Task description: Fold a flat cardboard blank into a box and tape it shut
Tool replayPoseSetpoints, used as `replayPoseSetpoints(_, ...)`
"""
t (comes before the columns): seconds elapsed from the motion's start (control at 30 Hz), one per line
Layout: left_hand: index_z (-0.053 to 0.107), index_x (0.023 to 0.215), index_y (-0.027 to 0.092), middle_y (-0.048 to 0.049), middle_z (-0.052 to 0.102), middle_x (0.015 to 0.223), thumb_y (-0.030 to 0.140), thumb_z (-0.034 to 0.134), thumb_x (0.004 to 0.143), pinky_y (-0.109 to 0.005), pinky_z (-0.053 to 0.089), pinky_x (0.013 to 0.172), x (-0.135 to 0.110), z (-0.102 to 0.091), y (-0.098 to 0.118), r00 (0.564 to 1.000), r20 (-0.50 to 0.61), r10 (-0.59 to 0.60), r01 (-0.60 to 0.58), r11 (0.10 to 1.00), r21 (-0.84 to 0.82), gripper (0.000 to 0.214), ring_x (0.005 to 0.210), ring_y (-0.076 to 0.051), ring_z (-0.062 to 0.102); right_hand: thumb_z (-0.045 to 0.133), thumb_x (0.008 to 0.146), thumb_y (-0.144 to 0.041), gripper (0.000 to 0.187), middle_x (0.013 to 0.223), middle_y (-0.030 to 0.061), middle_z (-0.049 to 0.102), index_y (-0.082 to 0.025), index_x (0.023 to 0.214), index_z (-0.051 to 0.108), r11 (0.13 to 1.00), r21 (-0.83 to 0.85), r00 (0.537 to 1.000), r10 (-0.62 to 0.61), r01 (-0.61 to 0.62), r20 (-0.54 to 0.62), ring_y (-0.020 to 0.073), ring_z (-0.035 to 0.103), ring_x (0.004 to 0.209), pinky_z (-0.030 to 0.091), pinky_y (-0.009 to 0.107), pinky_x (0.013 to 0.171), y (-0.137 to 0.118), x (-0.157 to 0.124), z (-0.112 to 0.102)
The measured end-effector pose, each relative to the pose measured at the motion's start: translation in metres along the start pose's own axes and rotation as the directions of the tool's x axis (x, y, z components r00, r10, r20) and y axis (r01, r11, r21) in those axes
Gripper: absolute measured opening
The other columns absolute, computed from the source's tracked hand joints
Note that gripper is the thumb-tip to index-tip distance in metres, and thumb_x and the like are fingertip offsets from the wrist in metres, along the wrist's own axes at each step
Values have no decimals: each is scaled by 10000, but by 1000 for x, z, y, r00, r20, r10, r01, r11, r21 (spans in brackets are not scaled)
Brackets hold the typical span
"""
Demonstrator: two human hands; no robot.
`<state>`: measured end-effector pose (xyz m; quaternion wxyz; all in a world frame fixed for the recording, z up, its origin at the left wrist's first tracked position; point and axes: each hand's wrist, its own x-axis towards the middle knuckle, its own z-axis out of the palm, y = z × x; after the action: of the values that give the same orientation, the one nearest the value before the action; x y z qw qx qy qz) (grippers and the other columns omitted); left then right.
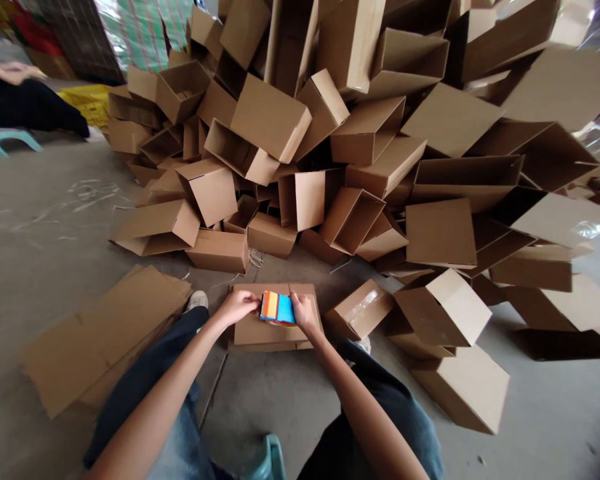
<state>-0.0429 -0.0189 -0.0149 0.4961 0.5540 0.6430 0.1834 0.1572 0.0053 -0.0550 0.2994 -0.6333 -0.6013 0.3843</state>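
A closed cardboard box sits on the concrete floor between my feet, its two top flaps meeting in a seam. An orange and blue tape dispenser rests on that seam. My right hand is closed on the dispenser's right side. My left hand has its fingers curled at the dispenser's left end, pinching something there that I cannot make out, and presses on the box top. My legs in dark jeans frame the box.
A tall heap of taped brown boxes fills the space ahead. Flat cardboard sheets lie at my left. Loose boxes sit at my right. A teal stool is under me. Another person sits far left.
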Motion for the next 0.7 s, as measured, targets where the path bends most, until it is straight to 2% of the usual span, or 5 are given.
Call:
replayPoseSetpoints(0.13, 638, 716, 162, -18, 703, 732, 222, 525, 715, -197, 462, 670, -2, -2, -1, 998, -61, -13, 9, 998, -54, 128, 753, -140, 652, 258, 767, -495, 417, 442, 21, 402, -216, 472, 353, 1000, -15, 1000, -12, 11, -10, 153, 411, 487, 253, 259, 480, 0, 0, 1)
replayPoseSetpoints(0.3, 627, 635, 152, -34, 676, 612, 274, 643, 603, -241, 468, 631, 4, 1, -11, 984, -177, -17, -24, 974, -223, 127, 656, -171, 642, 260, 775, -490, 414, 421, 10, 374, -222, 463, 310, 999, -29, 999, -47, 46, -25, 145, 394, 464, 232, 258, 464, 1, 0, 2)
replayPoseSetpoints(0.43, 606, 603, 156, -25, 663, 589, 316, 673, 569, -238, 454, 598, 8, 5, -18, 982, -187, -3, -50, 959, -279, 176, 607, -159, 625, 247, 781, -514, 441, 406, -1, 336, -223, 452, 279, 996, -66, 997, -63, 60, -45, 131, 376, 430, 214, 260, 453, 2, 0, 1)
replayPoseSetpoints(0.57, 588, 597, 156, -16, 642, 560, 376, 667, 571, -223, 421, 550, 7, 4, -22, 983, -179, 45, -92, 961, -262, 236, 575, -151, 608, 234, 805, -521, 470, 399, -18, 278, -220, 444, 235, 986, -125, 993, -116, 111, -28, 101, 330, 400, 191, 257, 448, 3, 0, 0)
replayPoseSetpoints(0.7, 573, 589, 160, -8, 625, 552, 334, 614, 615, -208, 380, 509, 2, -3, -26, 973, -220, 67, -105, 981, -166, 180, 541, -134, 581, 241, 823, -537, 503, 415, -27, 242, -213, 439, 221, 973, -173, 988, -150, 152, 26, 75, 297, 396, 161, 248, 437, -1, 1, 2)
